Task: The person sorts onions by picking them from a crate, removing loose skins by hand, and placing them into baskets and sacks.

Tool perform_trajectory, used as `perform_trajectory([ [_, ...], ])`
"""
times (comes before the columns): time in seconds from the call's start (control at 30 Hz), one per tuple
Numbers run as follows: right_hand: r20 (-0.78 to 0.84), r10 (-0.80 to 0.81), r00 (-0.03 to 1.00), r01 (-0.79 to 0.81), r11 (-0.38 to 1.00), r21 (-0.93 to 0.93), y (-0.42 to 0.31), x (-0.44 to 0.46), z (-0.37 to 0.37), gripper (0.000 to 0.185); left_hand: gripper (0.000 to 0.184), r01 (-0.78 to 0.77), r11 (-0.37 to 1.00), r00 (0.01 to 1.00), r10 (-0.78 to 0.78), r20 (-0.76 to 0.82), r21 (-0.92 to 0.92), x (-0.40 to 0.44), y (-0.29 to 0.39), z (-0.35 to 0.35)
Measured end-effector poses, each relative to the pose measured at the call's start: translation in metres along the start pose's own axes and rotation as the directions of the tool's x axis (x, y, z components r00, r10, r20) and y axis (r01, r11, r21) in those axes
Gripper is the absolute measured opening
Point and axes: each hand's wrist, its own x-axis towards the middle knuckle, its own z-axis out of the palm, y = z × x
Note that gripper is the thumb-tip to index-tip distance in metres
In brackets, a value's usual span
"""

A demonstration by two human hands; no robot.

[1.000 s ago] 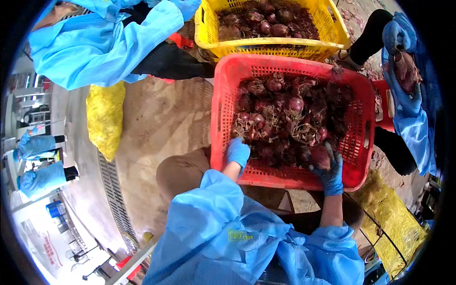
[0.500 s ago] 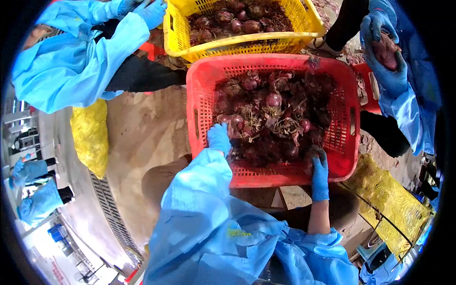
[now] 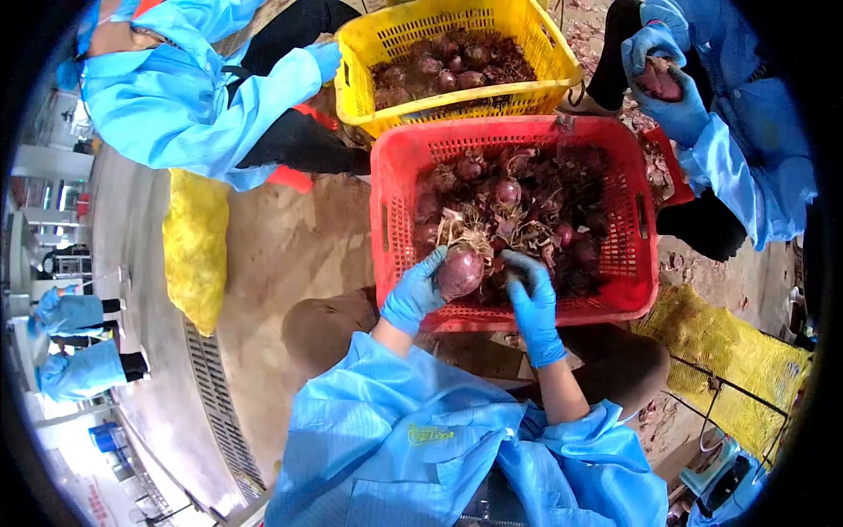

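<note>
In a blue glove, my left hand grips a large red onion with dry roots on top, over the near side of the red crate. My right hand, also gloved in blue, is just right of that onion, with its fingers bent toward it and apart; nothing shows in its grasp. Behind both hands, the crate holds several red onions among loose dark skins and dry roots.
A yellow crate of onions stands beyond the red one. Co-workers in blue sit at the left and right, the right one holding an onion. A full yellow sack lies left, yellow netting right.
My left hand has lifted an onion from the crate. My right hand has moved left from the crate's near right corner toward that onion, and the onion it held earlier no longer shows in it.
</note>
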Motion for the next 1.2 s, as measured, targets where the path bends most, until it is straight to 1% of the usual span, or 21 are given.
perform_trajectory([
  [0.03, 0.046, 0.143, 0.989, -0.15, 0.955, 0.258, -0.011, -0.006, 0.012, 0.045, 0.042, -0.009, 1.0, 0.999, 0.01, 0.048, -0.007, 0.0, -0.004, -0.001],
  [0.07, 0.087, 0.15, 0.985, -0.162, 0.974, 0.161, -0.024, -0.01, 0.019, 0.053, 0.042, -0.048, 0.991, 0.995, 0.058, -0.082, 0.122, 0.0, -0.008, -0.003],
  [0.1, 0.138, -0.068, 0.988, 0.088, 0.985, -0.149, -0.025, -0.01, 0.022, 0.061, 0.042, -0.045, 0.991, 0.996, 0.054, -0.074, 0.127, -0.001, -0.011, 0.006],
  [0.17, 0.175, -0.234, 0.956, 0.287, 0.86, -0.421, -0.028, -0.01, 0.03, 0.069, 0.043, -0.071, 0.893, 0.971, 0.164, -0.174, 0.444, -0.003, -0.018, 0.022],
  [0.23, 0.154, -0.207, 0.966, 0.249, 0.902, -0.351, -0.018, -0.011, 0.033, 0.068, 0.043, -0.027, 0.833, 0.968, 0.159, -0.193, 0.552, -0.002, -0.02, 0.013],
  [0.3, 0.117, 0.073, 0.99, -0.089, 0.987, 0.136, -0.01, -0.013, 0.032, 0.071, 0.041, -0.081, 0.595, 0.976, 0.208, -0.056, 0.799, -0.004, -0.02, 0.008],
  [0.37, 0.113, 0.109, 0.988, -0.129, 0.974, 0.186, 0.002, -0.012, 0.024, 0.065, 0.042, -0.059, 0.458, 0.982, 0.184, -0.03, 0.887, -0.014, -0.01, 0.007],
  [0.43, 0.155, 0.262, 0.953, -0.304, 0.832, 0.465, 0.009, -0.01, 0.014, 0.057, 0.047, 0.102, 0.686, 0.993, -0.028, -0.113, 0.72, -0.026, -0.002, 0.028],
  [0.5, 0.055, 0.306, 0.951, -0.278, 0.757, 0.591, 0.026, -0.002, -0.003, 0.052, 0.059, 0.037, 0.614, 0.984, 0.117, -0.137, 0.789, -0.028, 0.019, 0.02],
  [0.57, -0.012, 0.358, 0.933, -0.21, 0.573, 0.792, 0.004, 0.005, -0.029, 0.035, 0.057, -0.037, 0.484, 0.83, 0.502, -0.243, 0.874, -0.034, 0.036, 0.021],
  [0.6, -0.014, 0.312, 0.95, -0.178, 0.578, 0.796, 0.025, 0.008, -0.06, 0.026, 0.055, -0.062, 0.441, 0.767, 0.595, -0.24, 0.895, -0.037, 0.045, 0.017],
  [0.67, -0.195, 0.53, 0.825, -0.099, 0.476, 0.874, -0.006, 0.013, -0.088, 0.028, 0.047, -0.083, 0.411, 0.655, 0.709, -0.262, 0.908, -0.037, 0.057, 0.012],
  [0.77, -0.222, 0.493, 0.841, -0.045, 0.472, 0.88, -0.013, 0.005, -0.136, 0.045, 0.039, 0.057, 0.307, 0.722, 0.645, -0.252, 0.95, -0.018, 0.061, -0.006],
  [0.8, -0.258, 0.499, 0.828, -0.011, 0.473, 0.881, -0.031, 0.003, -0.138, 0.048, 0.029, 0.051, 0.148, 0.687, 0.712, -0.142, 0.988, -0.007, 0.053, -0.022],
  [0.83, -0.297, 0.503, 0.812, 0.026, 0.477, 0.879, -0.041, 0.002, -0.141, 0.051, 0.027, 0.199, 0.013, 0.738, 0.656, -0.159, 0.98, -0.001, 0.046, -0.019],
  [0.9, -0.376, 0.491, 0.786, 0.117, 0.479, 0.87, -0.041, -0.005, -0.156, 0.051, 0.026, 0.286, 0.009, 0.869, 0.418, -0.263, 0.958, 0.021, 0.031, -0.042],
  [0.97, -0.457, 0.48, 0.748, 0.211, 0.481, 0.851, -0.055, -0.01, -0.164, 0.05, 0.027, 0.314, -0.179, 0.908, 0.344, -0.24, 0.932, 0.038, 0.005, -0.032],
  [1.0, -0.641, 0.452, 0.621, 0.278, 0.638, 0.718, -0.078, -0.011, -0.162, 0.05, 0.028, 0.267, -0.362, 0.937, 0.315, -0.152, 0.893, 0.049, -0.007, -0.024],
  [1.07, -0.7, 0.228, 0.676, 0.367, 0.72, 0.589, -0.095, -0.037, -0.204, 0.051, 0.029, 0.215, -0.509, 0.949, 0.312, -0.055, 0.834, 0.071, -0.033, -0.027],
  [1.1, -0.566, 0.037, 0.823, 0.407, 0.657, 0.634, -0.1, -0.064, -0.253, 0.05, 0.03, 0.23, -0.577, 0.953, 0.298, -0.061, 0.784, 0.08, -0.043, -0.023],
  [1.2, -0.578, -0.305, 0.757, 0.621, 0.611, 0.491, -0.196, -0.111, -0.324, 0.049, 0.051, 0.338, -0.832, 0.93, 0.367, -0.02, 0.44, 0.106, -0.069, -0.036],
])
